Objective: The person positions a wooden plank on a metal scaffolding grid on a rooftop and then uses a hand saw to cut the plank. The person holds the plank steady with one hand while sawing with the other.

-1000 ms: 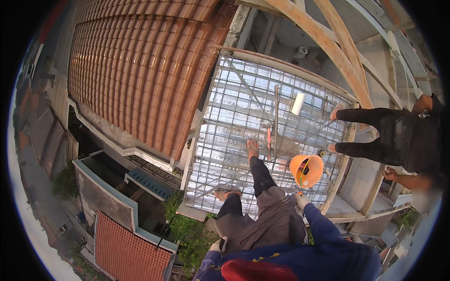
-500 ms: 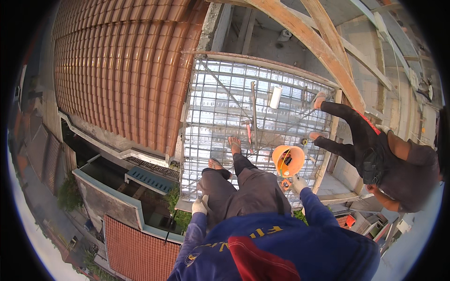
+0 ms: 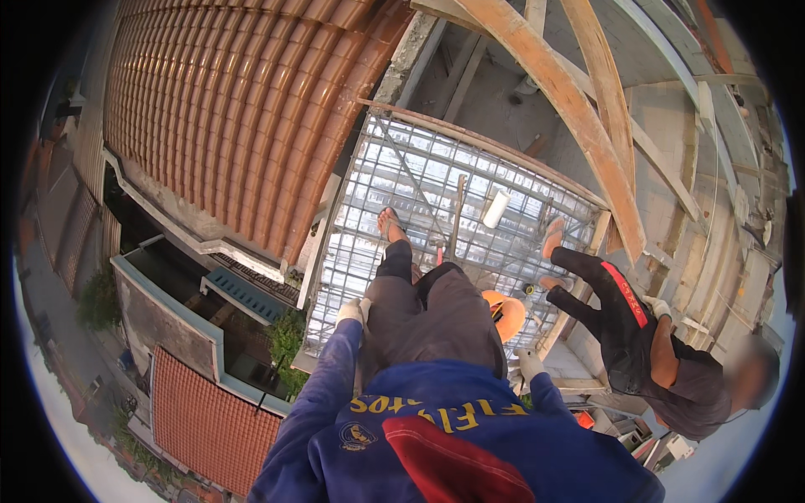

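My left hand (image 3: 351, 313), in a pale glove, hangs beside my left thigh; its fingers look loosely apart, with nothing visible in them. My right hand (image 3: 530, 365), also gloved, is low beside my right leg, just nearer to me than the orange bucket (image 3: 511, 318). Its fingers look curled, but what they hold is too small to make out. My leg covers part of the bucket. Under my feet lies a steel rebar grid (image 3: 419, 180) over shiny metal decking. A hammer (image 3: 438, 241) with a red part lies on it, partly hidden by my leg.
A long metal bar (image 3: 459, 214) and a white roll (image 3: 496, 209) lie on the grid. Another person (image 3: 646, 335) stands at the right edge. Curved wooden beams (image 3: 553, 84) rise beyond. Left of the deck's edge are a tiled roof (image 3: 243, 109) and a drop to lower buildings.
I have stepped ahead, my left foot moving farther onto the grid. My view has turned slightly. My legs now cover more of the bucket and hammer, and the orange object by my right hand is out of sight.
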Available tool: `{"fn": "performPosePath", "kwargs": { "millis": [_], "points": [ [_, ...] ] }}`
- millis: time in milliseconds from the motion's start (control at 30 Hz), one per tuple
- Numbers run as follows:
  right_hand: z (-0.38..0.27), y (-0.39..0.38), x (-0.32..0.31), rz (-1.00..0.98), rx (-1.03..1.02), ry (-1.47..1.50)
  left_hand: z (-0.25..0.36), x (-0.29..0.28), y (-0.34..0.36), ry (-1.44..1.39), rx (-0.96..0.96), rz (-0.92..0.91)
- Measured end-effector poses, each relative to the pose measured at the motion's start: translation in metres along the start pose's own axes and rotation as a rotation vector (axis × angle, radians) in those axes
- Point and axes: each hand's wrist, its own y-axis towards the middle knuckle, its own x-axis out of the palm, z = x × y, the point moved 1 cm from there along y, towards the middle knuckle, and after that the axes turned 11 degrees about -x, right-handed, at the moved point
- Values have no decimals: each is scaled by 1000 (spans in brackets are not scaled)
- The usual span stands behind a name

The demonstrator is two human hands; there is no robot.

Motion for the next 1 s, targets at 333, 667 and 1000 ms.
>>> {"fn": "performPosePath", "kwargs": {
  "millis": [333,667,1000],
  "points": [
    [-123,-10,-16,33,-189,-80,349,-209,45,-428,167,-155],
    [-133,101,-65,-117,-53,16,318,-52,2,232,34,-61],
    [-292,181,-171,41,-62,225,390,-17,-5,-114,13,49]
  ]
}}
